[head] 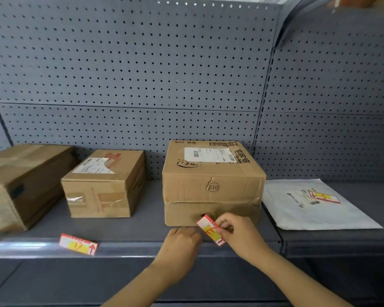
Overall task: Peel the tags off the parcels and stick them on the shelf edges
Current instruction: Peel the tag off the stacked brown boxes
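The right hand [237, 234] pinches a red-and-yellow tag [210, 229] just above the shelf edge [129, 249], the left hand [182, 239] curled beside it, apparently empty; one tag [79, 244] is stuck leftward, while the mailer's tag [324, 197] remains rightward.

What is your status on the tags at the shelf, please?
Right hand pinching tag, left hand at shelf edge. One tag already stuck; white mailer still tagged. Nothing blocking.
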Demonstrator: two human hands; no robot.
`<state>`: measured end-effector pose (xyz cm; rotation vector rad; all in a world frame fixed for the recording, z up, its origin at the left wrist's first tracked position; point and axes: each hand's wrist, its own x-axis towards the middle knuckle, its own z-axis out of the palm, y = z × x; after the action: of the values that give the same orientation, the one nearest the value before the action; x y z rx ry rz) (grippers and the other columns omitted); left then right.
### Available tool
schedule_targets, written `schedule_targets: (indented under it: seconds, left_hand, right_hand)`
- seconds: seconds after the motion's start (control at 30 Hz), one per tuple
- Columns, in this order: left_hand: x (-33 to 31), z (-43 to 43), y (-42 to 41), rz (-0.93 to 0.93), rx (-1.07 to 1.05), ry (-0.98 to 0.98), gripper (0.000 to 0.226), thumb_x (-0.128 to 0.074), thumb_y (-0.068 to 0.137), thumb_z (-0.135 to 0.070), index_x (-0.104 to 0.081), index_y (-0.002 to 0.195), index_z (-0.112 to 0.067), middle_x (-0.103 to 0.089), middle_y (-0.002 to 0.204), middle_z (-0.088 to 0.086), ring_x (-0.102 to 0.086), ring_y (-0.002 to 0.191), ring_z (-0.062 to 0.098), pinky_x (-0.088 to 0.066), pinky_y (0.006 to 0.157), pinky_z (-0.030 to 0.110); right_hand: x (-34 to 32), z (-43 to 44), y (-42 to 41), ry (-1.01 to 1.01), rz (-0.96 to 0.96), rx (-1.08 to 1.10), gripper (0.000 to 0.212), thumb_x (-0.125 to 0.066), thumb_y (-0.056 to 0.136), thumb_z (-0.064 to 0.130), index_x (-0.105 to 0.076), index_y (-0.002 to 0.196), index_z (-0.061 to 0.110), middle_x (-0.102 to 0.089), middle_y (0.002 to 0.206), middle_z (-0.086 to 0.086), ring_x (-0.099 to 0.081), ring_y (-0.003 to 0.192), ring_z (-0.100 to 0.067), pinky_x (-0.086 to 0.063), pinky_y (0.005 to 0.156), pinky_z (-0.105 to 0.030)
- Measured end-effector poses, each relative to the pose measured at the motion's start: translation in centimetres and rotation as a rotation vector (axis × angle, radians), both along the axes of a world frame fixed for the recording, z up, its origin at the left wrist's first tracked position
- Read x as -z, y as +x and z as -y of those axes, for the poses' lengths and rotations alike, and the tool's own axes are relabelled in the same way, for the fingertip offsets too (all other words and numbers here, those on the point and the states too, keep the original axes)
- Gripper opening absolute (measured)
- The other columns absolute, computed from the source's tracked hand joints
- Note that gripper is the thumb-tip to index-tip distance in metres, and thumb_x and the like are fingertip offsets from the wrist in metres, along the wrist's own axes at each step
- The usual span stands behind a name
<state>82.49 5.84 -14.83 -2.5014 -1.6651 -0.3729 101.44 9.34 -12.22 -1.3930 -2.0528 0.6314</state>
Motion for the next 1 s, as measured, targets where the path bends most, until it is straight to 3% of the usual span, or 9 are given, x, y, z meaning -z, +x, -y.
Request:
schedule_targets:
  seconds: [0.13, 0.27, 0.37, 0.47, 0.77, 1.0]
  left_hand:
    - [1.5, -0.1, 0.4, -0.037, 0.010, -0.004, 0.023, -0.045, 0.088, -0.014, -0.058, 0.107, -0.018, -0.061, 0.110, 0.007, -0.053, 0.103, 0.029, -0.038, 0.085, 0.036]
    - [2.0, 0.4, 0.8, -0.077, -0.021, -0.002, 0.022, -0.060, 0.080, -0.015, -0.063, 0.102, -0.021, -0.065, 0.100, 0.003, -0.061, 0.092, 0.025, -0.046, 0.080, 0.033]
    - [2.4, 0.5, 1.2, -0.046, -0.067, -0.009, 0.027, -0.047, 0.091, -0.014, -0.052, 0.117, -0.018, -0.056, 0.118, 0.005, -0.052, 0.107, 0.027, -0.037, 0.093, 0.035]
    - [2.6, 0.4, 1.4, -0.052, -0.112, -0.006, 0.028, -0.046, 0.093, -0.015, -0.049, 0.121, -0.018, -0.052, 0.124, 0.005, -0.048, 0.111, 0.025, -0.035, 0.098, 0.034]
    - [3.2, 0.7, 1.7, 0.015, -0.155, -0.004, 0.030, -0.046, 0.091, -0.013, -0.049, 0.120, -0.021, -0.055, 0.122, 0.002, -0.051, 0.107, 0.023, -0.035, 0.090, 0.031]
    - [3.2, 1.2, 1.6, 0.004, -0.143, -0.020, 0.044, -0.049, 0.091, -0.012, -0.040, 0.133, -0.023, -0.049, 0.132, 0.002, -0.047, 0.117, 0.023, -0.034, 0.100, 0.032]
  right_hand:
    - [0.6, 0.0, 0.2, 0.031, -0.007, 0.020, 0.009, -0.069, 0.085, 0.015, -0.068, 0.092, 0.021, -0.072, 0.086, 0.008, -0.065, 0.079, -0.003, -0.057, 0.074, -0.033]
    - [0.9, -0.1, 0.3, 0.038, -0.027, -0.003, 0.010, -0.070, 0.085, 0.018, -0.066, 0.090, 0.026, -0.071, 0.083, 0.012, -0.065, 0.077, 0.001, -0.057, 0.072, -0.029]
    - [0.9, -0.4, 0.4, 0.060, -0.029, -0.046, 0.010, -0.069, 0.085, 0.018, -0.066, 0.091, 0.025, -0.070, 0.083, 0.014, -0.064, 0.078, 0.004, -0.057, 0.072, -0.025]
    - [0.9, -0.5, 0.3, 0.080, -0.030, -0.064, 0.011, -0.070, 0.085, 0.017, -0.066, 0.091, 0.025, -0.069, 0.083, 0.014, -0.064, 0.078, 0.004, -0.056, 0.071, -0.023]
    - [2.4, -0.7, 0.6, 0.138, 0.146, -0.159, 0.011, -0.071, 0.083, 0.021, -0.063, 0.089, 0.025, -0.062, 0.088, 0.011, -0.059, 0.079, -0.003, -0.055, 0.070, -0.036]
    - [2.6, -0.6, 0.4, 0.117, 0.188, -0.180, 0.011, -0.068, 0.084, 0.020, -0.063, 0.093, 0.026, -0.063, 0.090, 0.011, -0.058, 0.079, -0.004, -0.055, 0.070, -0.036]
